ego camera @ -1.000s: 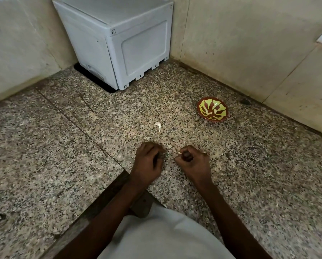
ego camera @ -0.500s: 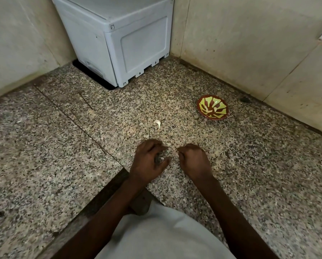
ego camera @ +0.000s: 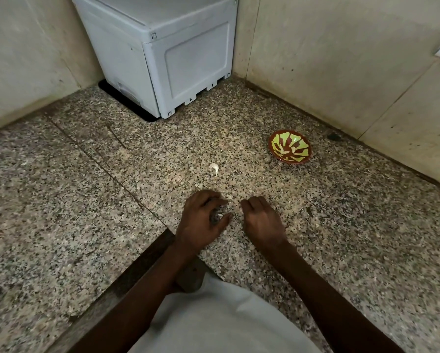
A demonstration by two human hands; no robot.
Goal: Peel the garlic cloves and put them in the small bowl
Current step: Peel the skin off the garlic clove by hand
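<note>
My left hand [ego camera: 201,222] hovers low over the speckled counter with its fingers curled. It holds a small pale garlic clove [ego camera: 220,215] between thumb and fingers. My right hand [ego camera: 263,221] is just to its right, knuckles up and fingers bent down toward the counter. Its fingertips are hidden, so what they hold cannot be seen. Another white garlic clove [ego camera: 215,168] lies loose on the counter beyond my hands. The small bowl [ego camera: 280,155], red-brown with a yellow-green pattern, stands at the far right near the wall; it looks empty.
A grey plastic appliance [ego camera: 162,54] fills the back corner. Tiled walls [ego camera: 341,59] close the counter [ego camera: 86,200] at the back and right. A pale scrap [ego camera: 198,186] lies just beyond my left hand. The counter's dark front edge [ego camera: 127,278] runs in front of me.
My right hand, which pinched a white scrap up near the left hand, has turned knuckles-up and lowered toward the counter. The left hand still holds its clove. The camera tilted slightly.
</note>
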